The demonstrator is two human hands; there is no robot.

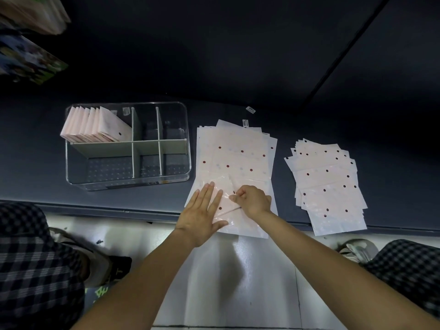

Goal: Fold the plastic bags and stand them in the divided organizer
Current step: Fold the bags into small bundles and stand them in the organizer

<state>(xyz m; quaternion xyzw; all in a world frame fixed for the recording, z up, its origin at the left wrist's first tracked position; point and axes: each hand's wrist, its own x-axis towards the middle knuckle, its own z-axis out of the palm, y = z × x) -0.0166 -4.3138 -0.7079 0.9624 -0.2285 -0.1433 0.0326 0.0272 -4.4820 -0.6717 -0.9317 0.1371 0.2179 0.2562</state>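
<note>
The likeliest slip here is the fold springing open: the thin, glossy pale-pink plastic bag with dark dots [223,206] looks slick and crinkly, and it lies on a stack of flat bags of the same kind [234,158], so a sideways push could skate the whole pile along the dark matte bench [119,206] — or off its near edge, which the stack already overhangs. The left hand [202,215] lies flat on the half-folded bag with its fingers [209,194] spread and released, pinning it down; the right hand [253,201] is clenched, its fingers [235,197] pinching a creased flap of that same bag. All this sits just right of the clear rectangular plastic organizer with pale dividers [127,184], whose far-left compartment holds a row of folded bags [95,125] standing on edge (the other compartments look empty). A second, fanned stack of dotted bags [328,186] lies well to the organizer's right.
</note>
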